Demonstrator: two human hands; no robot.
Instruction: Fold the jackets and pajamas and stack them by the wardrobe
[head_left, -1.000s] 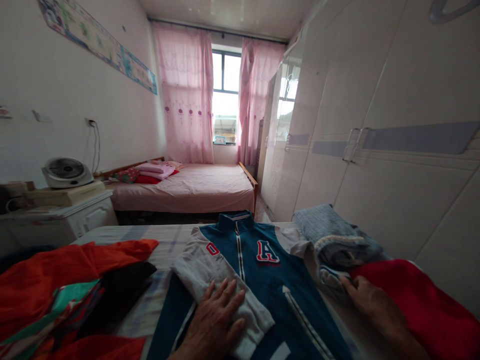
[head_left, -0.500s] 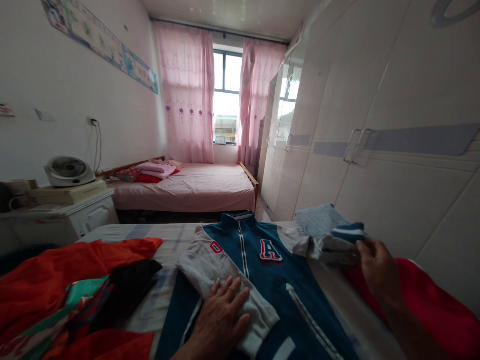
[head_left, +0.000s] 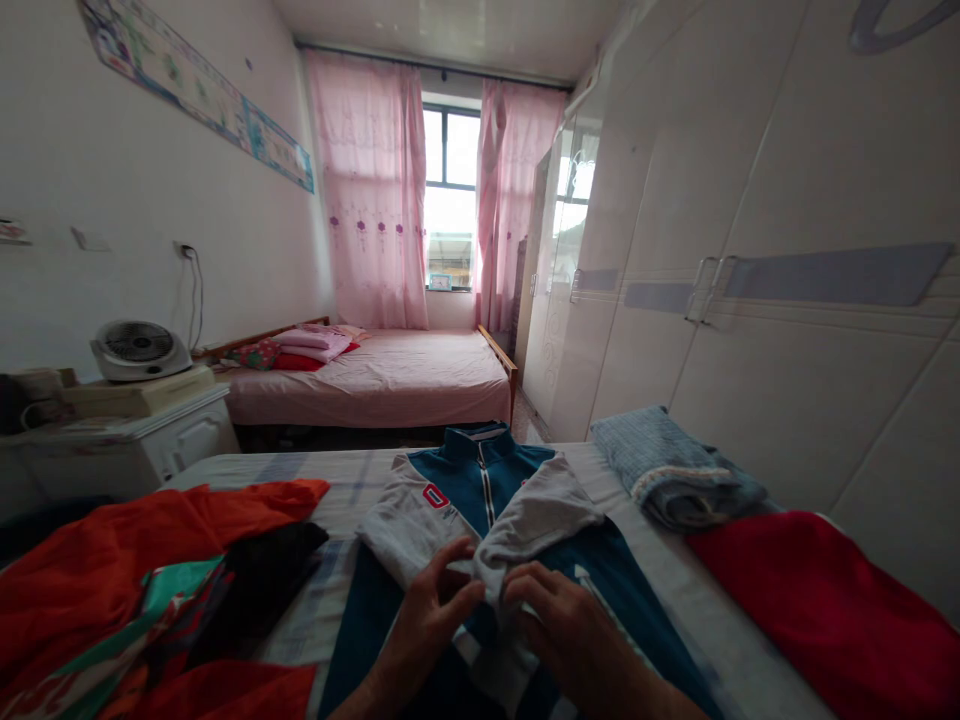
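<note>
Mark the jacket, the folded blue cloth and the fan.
jacket (head_left: 462, 480): head view, blue chest panel left of the zip.
folded blue cloth (head_left: 660, 460): head view, top of the fold.
fan (head_left: 139, 343): head view, front grille.

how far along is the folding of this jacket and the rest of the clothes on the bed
Done: a folded blue stack lies at the right. In hand: both grey sleeves of the blue jacket are folded across its front, and the left hand and right hand pinch them where they meet. Left: the jacket's body, plus the orange garment, black garment and red cloth, all unfolded.
</note>
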